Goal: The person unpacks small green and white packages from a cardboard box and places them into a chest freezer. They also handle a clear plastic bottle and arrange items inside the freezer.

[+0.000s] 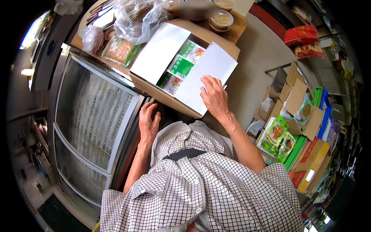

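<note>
Before me stands a cardboard box (162, 92) with two white inner flaps, partly open. Between the flaps show several green-and-white printed packs (181, 67) with a duck picture. My right hand (215, 95) rests on the right white flap (200, 84), fingers bent, near its outer edge. My left hand (149, 121) is in the air just off the box's near left corner, next to the glass-lidded freezer (95, 110). Its fingers are curled apart with nothing in them. The left white flap (162, 52) slants up away from the packs.
Behind the box are a clear plastic bag (142, 23), round lidded tubs (221, 20) and a packaged food bag (120, 52). At the right stand open cartons (298, 95) and green snack packs (278, 136). Red packages (301, 36) sit at the upper right.
</note>
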`<state>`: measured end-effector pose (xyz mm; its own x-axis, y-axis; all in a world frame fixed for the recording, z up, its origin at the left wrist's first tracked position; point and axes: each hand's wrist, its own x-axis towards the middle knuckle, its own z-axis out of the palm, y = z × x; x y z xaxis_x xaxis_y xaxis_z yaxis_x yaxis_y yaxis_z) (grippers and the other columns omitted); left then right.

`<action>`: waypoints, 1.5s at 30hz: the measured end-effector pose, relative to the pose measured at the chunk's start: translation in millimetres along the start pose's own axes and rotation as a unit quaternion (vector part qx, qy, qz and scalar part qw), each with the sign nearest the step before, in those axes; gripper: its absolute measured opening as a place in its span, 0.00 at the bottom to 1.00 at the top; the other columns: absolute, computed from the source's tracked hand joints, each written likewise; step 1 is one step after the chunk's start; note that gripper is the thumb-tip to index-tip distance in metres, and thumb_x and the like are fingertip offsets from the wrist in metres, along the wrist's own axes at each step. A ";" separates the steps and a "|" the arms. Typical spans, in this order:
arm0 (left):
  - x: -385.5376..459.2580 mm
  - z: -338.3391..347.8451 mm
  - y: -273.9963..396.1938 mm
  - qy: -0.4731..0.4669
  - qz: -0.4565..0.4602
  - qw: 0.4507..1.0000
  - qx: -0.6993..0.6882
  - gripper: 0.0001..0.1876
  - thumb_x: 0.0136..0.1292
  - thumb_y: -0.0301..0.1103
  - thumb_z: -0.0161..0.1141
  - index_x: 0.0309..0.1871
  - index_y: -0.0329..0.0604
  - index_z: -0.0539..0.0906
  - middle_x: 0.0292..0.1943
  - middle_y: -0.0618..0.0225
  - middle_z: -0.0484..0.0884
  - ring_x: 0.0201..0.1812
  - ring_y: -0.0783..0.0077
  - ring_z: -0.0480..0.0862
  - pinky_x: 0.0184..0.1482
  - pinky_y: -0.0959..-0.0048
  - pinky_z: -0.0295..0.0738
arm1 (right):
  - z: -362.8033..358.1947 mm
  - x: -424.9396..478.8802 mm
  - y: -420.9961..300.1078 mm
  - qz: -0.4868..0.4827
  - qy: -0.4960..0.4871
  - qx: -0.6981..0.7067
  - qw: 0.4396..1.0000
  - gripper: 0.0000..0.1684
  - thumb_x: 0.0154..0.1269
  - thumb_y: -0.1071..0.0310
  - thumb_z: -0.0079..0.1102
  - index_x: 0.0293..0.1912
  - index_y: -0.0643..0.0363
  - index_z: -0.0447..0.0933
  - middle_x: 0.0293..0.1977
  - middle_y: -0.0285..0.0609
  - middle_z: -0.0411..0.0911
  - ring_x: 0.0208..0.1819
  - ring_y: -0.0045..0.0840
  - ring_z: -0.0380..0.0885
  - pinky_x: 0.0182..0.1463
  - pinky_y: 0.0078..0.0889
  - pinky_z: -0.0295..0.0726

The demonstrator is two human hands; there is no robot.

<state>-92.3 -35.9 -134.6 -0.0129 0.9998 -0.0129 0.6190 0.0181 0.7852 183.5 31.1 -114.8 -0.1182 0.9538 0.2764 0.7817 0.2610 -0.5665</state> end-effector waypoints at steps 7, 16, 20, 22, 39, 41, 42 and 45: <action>-46.7 9.2 13.9 0.009 -0.057 0.998 -0.028 0.16 0.66 0.26 0.60 0.56 0.35 0.80 0.62 0.61 0.75 0.59 0.64 0.78 0.57 0.68 0.76 | 21.0 31.3 -8.5 -0.143 -0.040 0.004 0.989 0.16 0.60 0.75 0.59 0.49 0.63 0.77 0.50 0.47 0.80 0.56 0.42 0.76 0.59 0.44 0.77; -64.3 8.1 15.0 0.024 -0.080 0.994 -0.073 0.15 0.65 0.25 0.61 0.55 0.34 0.81 0.56 0.60 0.79 0.54 0.65 0.82 0.56 0.69 0.77 | 32.2 36.7 -31.6 -0.234 -0.049 -0.060 0.969 0.06 0.65 0.66 0.60 0.38 0.58 0.78 0.31 0.44 0.81 0.45 0.36 0.80 0.64 0.48 0.68; -57.8 10.4 4.9 0.014 -0.085 0.989 -0.119 0.14 0.66 0.25 0.60 0.55 0.34 0.81 0.54 0.62 0.80 0.51 0.68 0.83 0.54 0.71 0.78 | -39.0 12.3 -40.4 -0.210 0.036 -0.038 0.976 0.09 0.62 0.69 0.62 0.42 0.59 0.79 0.30 0.43 0.79 0.41 0.34 0.79 0.60 0.44 0.73; -54.3 10.9 -1.2 -0.012 -0.093 0.985 -0.145 0.14 0.67 0.26 0.60 0.55 0.34 0.81 0.52 0.63 0.81 0.51 0.69 0.83 0.55 0.71 0.78 | -73.1 -19.9 -29.2 -0.181 0.053 -0.053 0.981 0.12 0.61 0.71 0.62 0.45 0.60 0.79 0.31 0.42 0.78 0.40 0.34 0.79 0.57 0.43 0.75; -39.8 -18.6 -12.2 -0.104 -0.099 0.979 -0.143 0.15 0.70 0.31 0.60 0.57 0.35 0.80 0.49 0.63 0.83 0.52 0.71 0.83 0.55 0.73 0.77 | 9.5 -100.5 53.8 0.456 -0.082 0.399 0.791 0.45 0.66 0.36 0.60 0.64 0.66 0.66 0.57 0.51 0.74 0.56 0.35 0.76 0.59 0.39 0.76; -43.8 -18.6 -14.5 -0.105 -0.111 0.978 -0.144 0.15 0.70 0.32 0.60 0.57 0.35 0.80 0.49 0.63 0.84 0.52 0.71 0.83 0.55 0.73 0.77 | 15.2 -92.7 55.6 0.465 -0.082 0.443 0.762 0.46 0.64 0.35 0.61 0.63 0.66 0.65 0.56 0.51 0.74 0.54 0.35 0.77 0.58 0.41 0.76; -46.2 -17.9 -17.5 -0.105 -0.112 0.976 -0.152 0.16 0.70 0.32 0.60 0.57 0.35 0.80 0.50 0.63 0.84 0.52 0.71 0.83 0.56 0.73 0.77 | 16.4 -88.8 53.0 0.472 -0.082 0.444 0.757 0.47 0.63 0.36 0.62 0.63 0.67 0.64 0.56 0.52 0.74 0.55 0.35 0.77 0.59 0.42 0.75; -50.2 -15.3 -21.8 -0.107 -0.112 0.974 -0.162 0.16 0.70 0.32 0.60 0.57 0.35 0.80 0.50 0.63 0.84 0.52 0.71 0.83 0.56 0.73 0.76 | 20.2 -76.5 43.4 0.482 -0.079 0.448 0.749 0.49 0.61 0.38 0.65 0.64 0.69 0.61 0.55 0.54 0.74 0.55 0.35 0.77 0.58 0.44 0.76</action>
<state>-117.2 -86.6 -141.6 0.0666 0.9490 -0.3081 0.3379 0.2691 0.9019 214.1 -27.5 -176.2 0.1114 0.7504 -0.6515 -0.1656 -0.6324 -0.7567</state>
